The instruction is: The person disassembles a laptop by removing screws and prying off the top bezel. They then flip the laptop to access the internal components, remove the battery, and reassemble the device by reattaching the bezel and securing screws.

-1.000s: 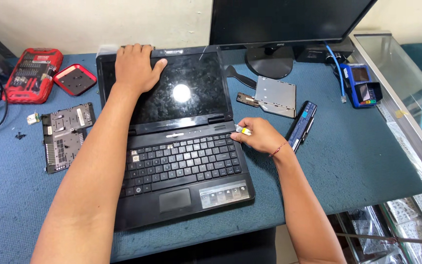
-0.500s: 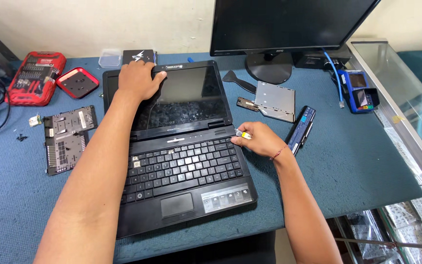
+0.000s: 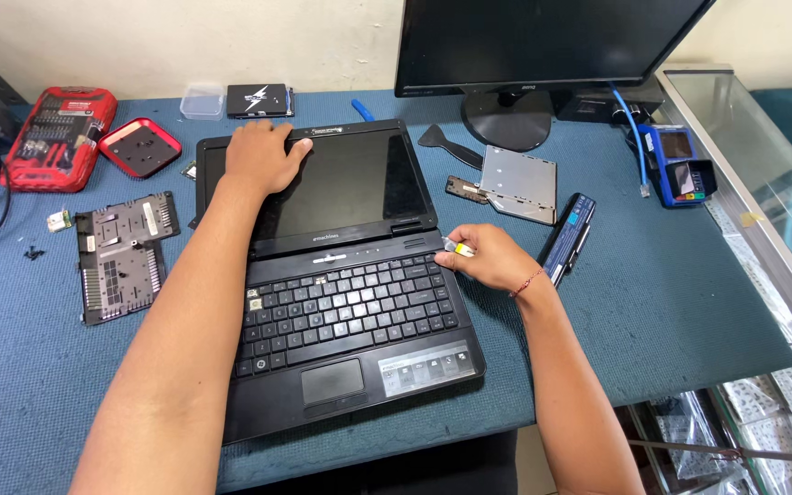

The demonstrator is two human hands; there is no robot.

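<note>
Two bare hands are laid on an open black plastic laptop (image 3: 341, 302).

The top edge of the laptop's dark screen is gripped by the left hand (image 3: 258, 156), fingers curled over it; a small yellow-tipped tool (image 3: 458, 247) is pinched in the closed fingers of the right hand (image 3: 492, 261) at the laptop's right hinge. Right of the laptop lie a silver metal drive (image 3: 520, 183) and a long black battery (image 3: 568, 238); left of it, a grey cover panel (image 3: 121, 257).
</note>
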